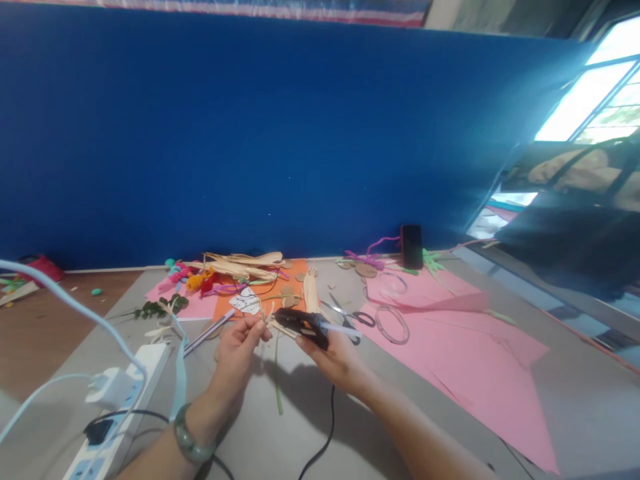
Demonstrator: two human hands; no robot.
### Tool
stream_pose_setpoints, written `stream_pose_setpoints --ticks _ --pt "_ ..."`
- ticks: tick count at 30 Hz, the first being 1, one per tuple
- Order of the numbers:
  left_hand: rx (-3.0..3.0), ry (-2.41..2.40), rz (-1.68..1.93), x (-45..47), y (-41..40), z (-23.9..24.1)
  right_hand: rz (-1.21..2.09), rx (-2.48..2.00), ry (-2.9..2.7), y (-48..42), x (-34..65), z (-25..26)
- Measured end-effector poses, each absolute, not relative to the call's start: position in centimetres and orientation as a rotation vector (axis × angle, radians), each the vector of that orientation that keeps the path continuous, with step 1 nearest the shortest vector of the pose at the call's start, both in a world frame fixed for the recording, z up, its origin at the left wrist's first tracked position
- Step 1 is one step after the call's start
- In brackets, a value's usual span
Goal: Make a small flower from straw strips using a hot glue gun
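Observation:
My right hand (336, 360) is closed round a black and orange glue gun (303, 323) with a clear glue stick poking out of its back; its black cord runs down toward me. The gun's nozzle points left at a thin pale straw-like strip (264, 317) that my left hand (239, 347) pinches between fingers and thumb. A green bangle sits on my left wrist. Both hands hover just above the grey table (280, 433).
Scissors (350, 315), clear rings (392, 324), pink paper sheets (450, 347), an orange sheet with dried leaf strips (240, 267), coloured pipe cleaners, a pen (207, 332) and a dark phone (411, 246) leaning on the blue wall lie beyond. A white power strip (120, 407) with cables sits left.

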State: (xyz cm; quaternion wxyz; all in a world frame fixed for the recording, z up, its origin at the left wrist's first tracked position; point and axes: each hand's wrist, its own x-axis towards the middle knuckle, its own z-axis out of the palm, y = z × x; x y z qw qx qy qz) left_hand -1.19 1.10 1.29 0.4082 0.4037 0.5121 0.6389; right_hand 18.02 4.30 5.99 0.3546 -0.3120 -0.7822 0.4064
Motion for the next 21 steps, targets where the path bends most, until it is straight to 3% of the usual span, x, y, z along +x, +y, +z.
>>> stream_pose_setpoints --ticks 21 --pt "0.978 1.253 1.607 -1.12 1.21 0.96 1.074 -0.818 -2.032 4.45 18.03 5.80"
